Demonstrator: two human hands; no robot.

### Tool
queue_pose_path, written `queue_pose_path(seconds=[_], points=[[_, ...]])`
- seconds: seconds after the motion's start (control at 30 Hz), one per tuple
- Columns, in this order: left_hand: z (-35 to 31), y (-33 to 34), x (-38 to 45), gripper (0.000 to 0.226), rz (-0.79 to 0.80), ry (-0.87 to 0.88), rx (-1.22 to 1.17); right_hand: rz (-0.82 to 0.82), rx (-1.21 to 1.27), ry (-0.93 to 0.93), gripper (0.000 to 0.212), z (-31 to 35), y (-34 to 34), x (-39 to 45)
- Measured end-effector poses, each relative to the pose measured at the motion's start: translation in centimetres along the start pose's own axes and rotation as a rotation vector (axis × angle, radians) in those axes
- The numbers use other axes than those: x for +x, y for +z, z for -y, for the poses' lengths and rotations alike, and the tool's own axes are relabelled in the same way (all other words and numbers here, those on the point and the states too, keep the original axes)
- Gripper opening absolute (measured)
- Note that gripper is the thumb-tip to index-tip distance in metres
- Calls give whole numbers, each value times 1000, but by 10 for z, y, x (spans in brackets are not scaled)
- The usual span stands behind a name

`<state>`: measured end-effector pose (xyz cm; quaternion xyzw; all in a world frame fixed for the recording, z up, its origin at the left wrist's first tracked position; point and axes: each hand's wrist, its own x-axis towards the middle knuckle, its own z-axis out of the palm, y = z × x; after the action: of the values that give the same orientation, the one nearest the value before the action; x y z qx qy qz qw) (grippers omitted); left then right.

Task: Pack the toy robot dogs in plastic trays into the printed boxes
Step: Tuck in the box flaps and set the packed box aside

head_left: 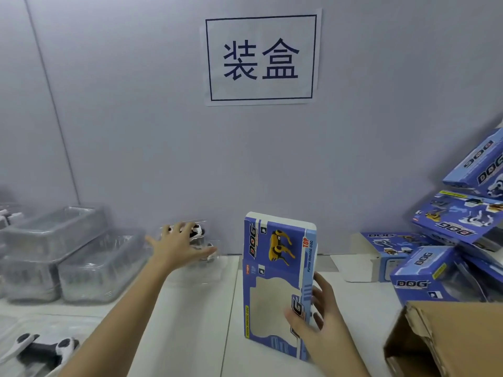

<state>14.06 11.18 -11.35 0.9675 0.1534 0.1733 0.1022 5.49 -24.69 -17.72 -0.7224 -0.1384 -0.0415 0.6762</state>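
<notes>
A blue printed box [275,270] with a yellow dog picture stands flat-folded and upright on the white table [190,322]. My right hand [313,322] holds its lower right edge, thumb on the front, fingers behind. My left hand [177,246], fingers spread, reaches over a clear plastic tray [209,240] holding a black-and-white toy robot dog [197,230] by the back wall. I cannot tell whether the hand touches the tray.
Stacks of clear trays [68,254] fill the left. Another toy dog in a tray [40,349] lies at the bottom left. Printed boxes [449,240] pile up at the right. An open cardboard carton [449,338] sits at the bottom right.
</notes>
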Motion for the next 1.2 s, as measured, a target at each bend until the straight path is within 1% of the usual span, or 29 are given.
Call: queue_pose_path(seconds=[0.07, 0.13, 0.2, 0.27, 0.37, 0.47, 0.53, 0.63, 0.67, 0.7, 0.73, 0.77, 0.8, 0.83, 0.87, 0.9, 0.97, 1.0, 1.03, 1.1, 1.13, 1.2], points=[[3, 2, 0, 86, -60, 5, -64, 18, -60, -48, 74, 2, -1, -8], [6, 2, -3, 79, -112, 6, -118, 19, -75, -70, 72, 4, -1, -11], [9, -1, -8, 74, -166, -7, -170, -3, -41, -54, 70, 5, 2, -6], [7, -9, -12, 70, -209, -48, -289, -27, -8, -3, 74, 7, 4, -2], [-3, -24, -29, 71, -312, -105, -537, -70, -1, -14, 80, 7, 6, -4], [-18, -36, -62, 77, -432, -78, -702, -132, -7, -68, 86, 5, 3, -6], [-29, -39, -92, 76, -489, -45, -797, -167, -9, -92, 88, 3, 2, -6], [-46, -33, -143, 77, -491, 6, -907, -228, 1, -93, 96, 14, 3, -11], [-51, -26, -158, 78, -475, 6, -949, -292, -44, -121, 99, 22, 4, -16], [-57, -19, -173, 81, -455, -7, -997, -389, -126, -209, 97, 32, 4, -22], [-62, -12, -186, 83, -439, -25, -1045, -483, -192, -362, 88, 41, 6, -29], [-67, -6, -196, 84, -436, -36, -1078, -522, -198, -533, 74, 50, 10, -37], [-72, -2, -205, 84, -447, -34, -1088, -494, -168, -655, 60, 57, 18, -46], [-76, 2, -213, 84, -468, -19, -1073, -426, -134, -699, 52, 63, 29, -55], [-79, 4, -218, 84, -493, 7, -1039, -329, -101, -655, 52, 67, 39, -62], [-82, 7, -223, 84, -512, 43, -990, -216, -67, -534, 57, 72, 50, -67], [-85, 8, -230, 82, -540, 146, -876, 26, 24, -224, 72, 79, 66, -72], [-87, 9, -233, 80, -568, 207, -813, 107, 109, -79, 82, 81, 69, -71], [-90, 11, -236, 78, -602, 265, -743, 128, 192, 23, 91, 81, 69, -68], [-99, 14, -241, 78, -642, 348, -620, 97, 221, 143, 96, 80, 63, -64], [-103, 15, -244, 80, -648, 381, -576, 87, 192, 188, 94, 79, 60, -63], [-107, 17, -248, 90, -641, 437, -519, 53, 171, 266, 81, 73, 57, -62]])
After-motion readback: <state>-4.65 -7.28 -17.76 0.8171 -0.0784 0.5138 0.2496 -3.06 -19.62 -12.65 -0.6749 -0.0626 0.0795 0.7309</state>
